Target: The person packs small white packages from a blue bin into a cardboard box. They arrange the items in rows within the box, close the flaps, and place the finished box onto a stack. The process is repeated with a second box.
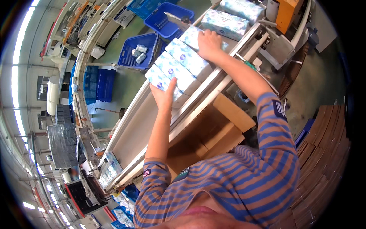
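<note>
A row of several white-and-blue patterned tissue packs [170, 71] lies side by side on a long pale conveyor [134, 124] in front of me. At the near left end of the row, my left hand [164, 95] grips the last pack, with the thumb on its top. My right hand [209, 44] curls over the far end pack, its fingers bent on the top. The row sits between my two hands, the packs touching or nearly so. Farther along the conveyor stands another patterned tissue pack [225, 24], apart from my hands.
Below the conveyor's near edge, close to my body, is an open cardboard box [202, 141] with raised flaps. Blue baskets [126, 65] stand beyond the conveyor, one holding a few small packs. Stacked flat cardboard [320, 152] is at the right. An orange machine part [289, 15] rises at the far right.
</note>
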The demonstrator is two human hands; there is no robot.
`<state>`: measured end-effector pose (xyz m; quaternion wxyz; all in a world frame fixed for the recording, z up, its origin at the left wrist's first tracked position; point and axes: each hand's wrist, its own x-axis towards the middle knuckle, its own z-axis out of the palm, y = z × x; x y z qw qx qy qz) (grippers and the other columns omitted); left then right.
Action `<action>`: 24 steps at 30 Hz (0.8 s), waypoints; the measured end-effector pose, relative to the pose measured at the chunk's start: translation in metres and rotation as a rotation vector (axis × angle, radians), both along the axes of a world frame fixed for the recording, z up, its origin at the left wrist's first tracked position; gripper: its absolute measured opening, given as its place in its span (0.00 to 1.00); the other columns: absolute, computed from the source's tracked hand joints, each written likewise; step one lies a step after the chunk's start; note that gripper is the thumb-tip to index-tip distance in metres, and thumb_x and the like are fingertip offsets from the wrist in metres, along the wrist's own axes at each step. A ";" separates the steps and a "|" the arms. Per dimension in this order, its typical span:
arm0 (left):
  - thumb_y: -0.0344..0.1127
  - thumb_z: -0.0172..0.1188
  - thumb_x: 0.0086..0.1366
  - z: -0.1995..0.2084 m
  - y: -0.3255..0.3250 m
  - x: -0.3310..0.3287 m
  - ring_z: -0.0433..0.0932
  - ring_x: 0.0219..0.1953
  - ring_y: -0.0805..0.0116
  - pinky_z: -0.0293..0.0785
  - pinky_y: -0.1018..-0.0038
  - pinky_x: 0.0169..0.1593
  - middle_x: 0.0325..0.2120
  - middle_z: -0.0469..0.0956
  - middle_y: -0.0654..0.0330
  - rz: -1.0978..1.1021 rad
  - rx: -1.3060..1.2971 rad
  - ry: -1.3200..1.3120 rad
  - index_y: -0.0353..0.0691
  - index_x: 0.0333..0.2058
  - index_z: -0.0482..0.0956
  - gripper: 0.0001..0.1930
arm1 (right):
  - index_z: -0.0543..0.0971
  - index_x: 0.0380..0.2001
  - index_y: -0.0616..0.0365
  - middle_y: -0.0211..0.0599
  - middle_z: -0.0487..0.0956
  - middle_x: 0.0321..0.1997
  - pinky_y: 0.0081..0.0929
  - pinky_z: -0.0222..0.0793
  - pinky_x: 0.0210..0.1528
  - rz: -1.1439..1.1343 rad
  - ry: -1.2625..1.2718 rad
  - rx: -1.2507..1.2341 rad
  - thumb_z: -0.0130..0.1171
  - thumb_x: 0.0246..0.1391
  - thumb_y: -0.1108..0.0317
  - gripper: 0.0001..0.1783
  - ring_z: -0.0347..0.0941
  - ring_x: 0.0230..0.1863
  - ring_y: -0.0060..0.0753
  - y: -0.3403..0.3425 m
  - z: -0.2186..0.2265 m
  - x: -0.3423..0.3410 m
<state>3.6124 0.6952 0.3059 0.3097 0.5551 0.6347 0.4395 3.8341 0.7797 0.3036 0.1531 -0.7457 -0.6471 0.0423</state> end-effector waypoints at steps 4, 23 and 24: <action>0.44 0.69 0.45 0.003 -0.012 -0.015 0.63 0.52 0.61 0.58 0.69 0.55 0.50 0.63 0.50 0.039 -0.012 -0.020 0.30 0.54 0.56 0.43 | 0.69 0.45 0.63 0.47 0.69 0.46 0.40 0.64 0.46 0.058 0.316 -0.126 0.67 0.27 0.42 0.44 0.66 0.47 0.47 0.002 0.026 0.025; 0.42 0.68 0.46 -0.002 -0.075 -0.129 0.66 0.49 0.64 0.61 0.69 0.53 0.47 0.66 0.51 0.171 -0.050 -0.193 0.30 0.54 0.54 0.41 | 0.72 0.37 0.61 0.51 0.70 0.42 0.35 0.65 0.46 0.536 0.346 -0.134 0.64 0.30 0.38 0.39 0.69 0.47 0.48 -0.039 0.013 -0.026; 0.41 0.67 0.47 -0.004 -0.078 -0.139 0.67 0.49 0.65 0.62 0.70 0.52 0.47 0.67 0.52 0.214 -0.096 -0.202 0.31 0.54 0.54 0.41 | 0.71 0.37 0.57 0.50 0.67 0.44 0.36 0.63 0.49 0.661 0.435 -0.210 0.65 0.30 0.41 0.35 0.66 0.48 0.49 -0.052 0.024 -0.046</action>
